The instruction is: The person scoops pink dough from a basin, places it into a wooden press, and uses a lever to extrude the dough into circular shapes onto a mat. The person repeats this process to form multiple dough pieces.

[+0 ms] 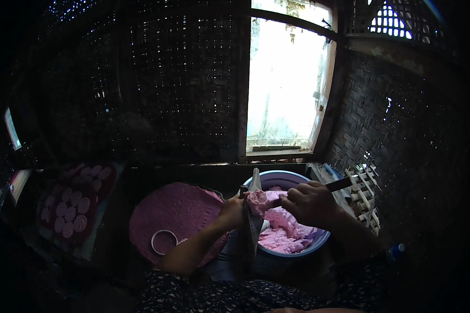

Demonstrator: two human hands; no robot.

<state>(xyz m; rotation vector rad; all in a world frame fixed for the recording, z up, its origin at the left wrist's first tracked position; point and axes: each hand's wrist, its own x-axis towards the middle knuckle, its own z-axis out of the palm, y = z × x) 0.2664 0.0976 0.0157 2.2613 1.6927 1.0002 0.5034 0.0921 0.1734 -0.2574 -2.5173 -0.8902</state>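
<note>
My left hand [233, 213] is closed on a thin, flat, pale board [255, 229], held upright and nearly edge-on. A lump of pink dough [256, 202] sits against the board's upper part. My right hand [309, 202] grips a tool by its dark, flat handle [339, 183]. The tool's working end meets the dough, which hides its shape. Below both hands stands a blue-rimmed basin [292, 255] with more pink dough [287, 232] inside. Left of it, under my left forearm, lies a round pink sheet [167, 208] with a ring-shaped cutter [164, 241] resting on it.
At far left, several pale pink discs [69, 211] lie on a dark red surface. A lattice of woven strips [364, 193] leans by the right wall. A blue-capped bottle [397, 251] is near my right elbow. Ahead are woven walls and a bright window [287, 83].
</note>
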